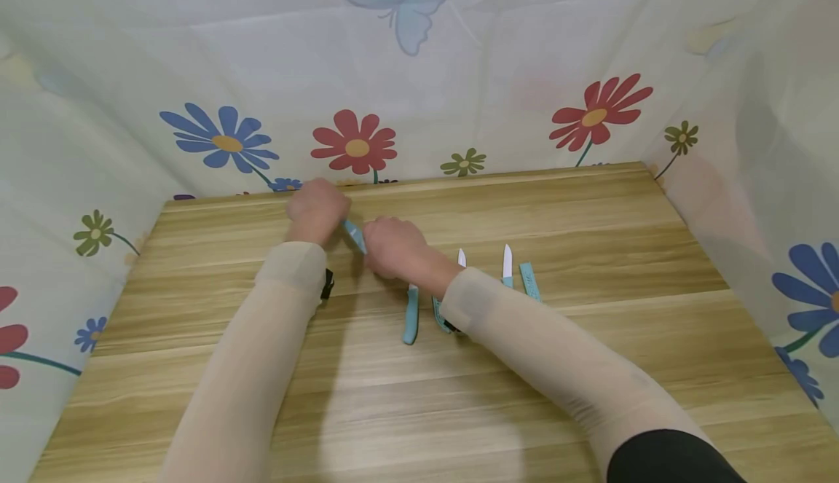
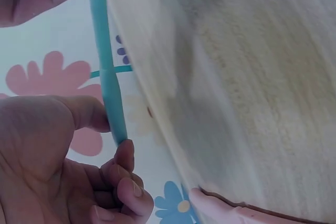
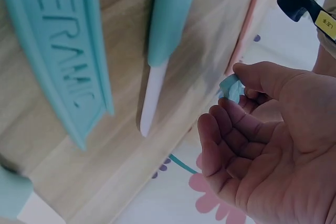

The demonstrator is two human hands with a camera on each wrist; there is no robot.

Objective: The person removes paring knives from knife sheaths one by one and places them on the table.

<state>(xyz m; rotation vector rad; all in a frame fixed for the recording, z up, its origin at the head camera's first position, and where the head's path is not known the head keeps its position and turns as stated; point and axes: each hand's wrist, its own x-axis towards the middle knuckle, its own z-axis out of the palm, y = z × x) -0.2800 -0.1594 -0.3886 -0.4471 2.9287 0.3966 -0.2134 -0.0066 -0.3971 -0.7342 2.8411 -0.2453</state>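
Note:
My left hand [image 1: 319, 206] and right hand [image 1: 396, 246] hold opposite ends of a slim teal knife in its sheath [image 1: 355, 235], raised near the table's far edge. In the left wrist view, the left thumb and fingers pinch the lower, handle-like end of the sheathed knife [image 2: 114, 103]. A seam shows partway along it, and the blade is hidden. The right thumb and fingers pinch the other end, seen in the right wrist view as a small folded teal tip [image 3: 230, 86].
Below the right forearm lie a teal-handled knife [image 1: 411, 315], another knife with a white blade [image 1: 507, 261], and a teal sheath [image 1: 529, 281] marked CERAMIC. A further white blade [image 1: 462, 257] and a teal piece [image 1: 438, 312] are partly hidden by the forearm. Flowered sheeting [image 1: 498, 89] walls the wooden table.

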